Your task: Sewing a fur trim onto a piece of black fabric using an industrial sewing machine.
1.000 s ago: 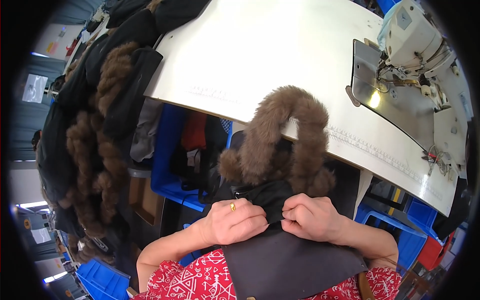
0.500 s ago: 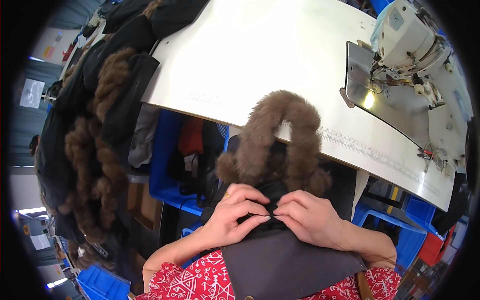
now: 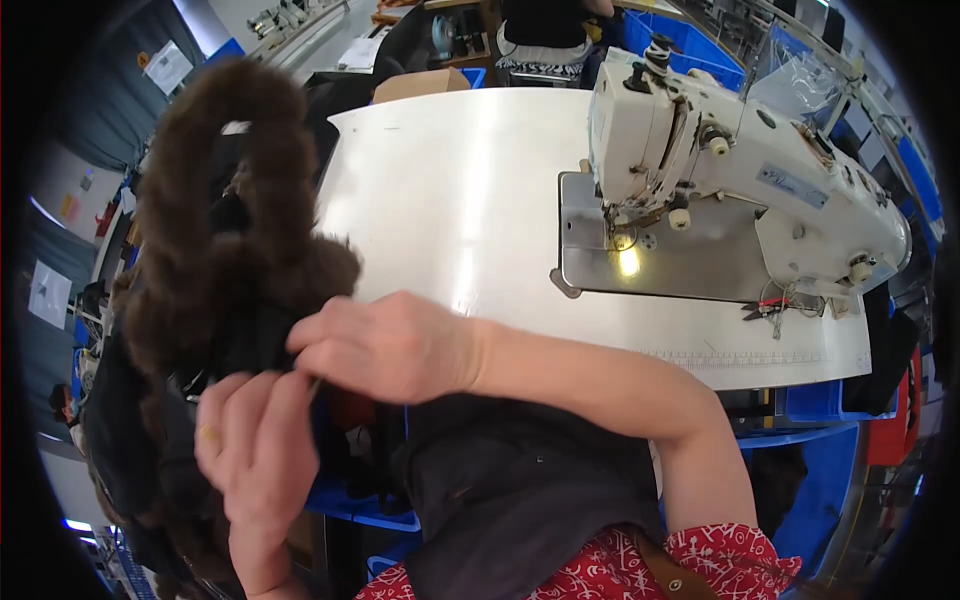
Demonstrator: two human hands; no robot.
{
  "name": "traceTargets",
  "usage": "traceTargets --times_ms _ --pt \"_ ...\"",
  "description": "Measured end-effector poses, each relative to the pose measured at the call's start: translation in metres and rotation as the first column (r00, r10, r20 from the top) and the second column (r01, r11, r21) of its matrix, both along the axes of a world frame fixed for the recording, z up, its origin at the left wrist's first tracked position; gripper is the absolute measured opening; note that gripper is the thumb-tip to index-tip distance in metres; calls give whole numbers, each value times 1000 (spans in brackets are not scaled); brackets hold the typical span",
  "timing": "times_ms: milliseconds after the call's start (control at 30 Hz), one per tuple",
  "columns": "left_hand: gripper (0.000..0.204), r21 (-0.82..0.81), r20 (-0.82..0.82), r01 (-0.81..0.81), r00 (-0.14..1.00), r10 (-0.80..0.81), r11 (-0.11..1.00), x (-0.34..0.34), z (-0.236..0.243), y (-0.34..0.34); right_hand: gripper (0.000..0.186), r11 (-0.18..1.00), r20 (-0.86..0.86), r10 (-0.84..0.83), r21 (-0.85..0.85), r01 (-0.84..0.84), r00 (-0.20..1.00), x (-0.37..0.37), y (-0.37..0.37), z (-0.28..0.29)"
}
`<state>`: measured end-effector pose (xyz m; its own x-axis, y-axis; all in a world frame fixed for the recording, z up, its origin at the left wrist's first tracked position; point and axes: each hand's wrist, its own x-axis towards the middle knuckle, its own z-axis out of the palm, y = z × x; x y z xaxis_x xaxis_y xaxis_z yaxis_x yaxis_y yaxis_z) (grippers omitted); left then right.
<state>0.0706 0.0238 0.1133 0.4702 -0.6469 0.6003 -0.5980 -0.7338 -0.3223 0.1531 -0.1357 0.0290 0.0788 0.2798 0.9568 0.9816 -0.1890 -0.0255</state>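
Observation:
A dark garment (image 3: 255, 340) with a looped brown fur trim (image 3: 275, 180) is raised at the left, over a pile of dark clothes. My left hand (image 3: 255, 430), a ring on one finger, is closed on the black fabric below the fur. My right hand (image 3: 375, 345) reaches across from the right, with its bent fingers gripping the same fabric just above and right of my left hand. Both hands are somewhat blurred, and their fingertips are partly hidden.
A white table (image 3: 460, 180) carries a sewing machine (image 3: 750, 165) and small snips (image 3: 765, 308) at the right. Dark clothes (image 3: 130, 440) are heaped at the left. Blue bins (image 3: 820, 480) stand beneath the table. A seated person (image 3: 545, 40) is at the back, near a cardboard box (image 3: 420, 85).
My hands and the fur-trimmed garment have moved from my lap to the left, and the fur is raised higher. My view has swung, bringing the back of the room into sight.

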Motion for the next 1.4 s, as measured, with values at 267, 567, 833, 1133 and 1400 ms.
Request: traceTargets --times_ms 267,567,833,1133,1400 --pt "17 -81 -201 166 963 -179 983 83 -144 -127 26 756 -7 -436 -546 362 900 37 -165 -87" --pt "10 -20 -595 73 801 -70 997 78 -159 -173 62 759 -376 -630 -484 435 679 -32 -214 -73" --pt "8 -70 -589 87 801 -112 994 58 -162 -156 66 919 -731 -387 -257 299 562 -93 -167 -35" --pt "30 -112 -349 236 900 -260 965 39 -146 -139 33 773 -215 -607 -383 505 765 80 -50 28" --pt "23 -215 -329 284 880 -343 934 82 -159 -194 36 687 -655 -724 -657 309 215 170 -113 -27"
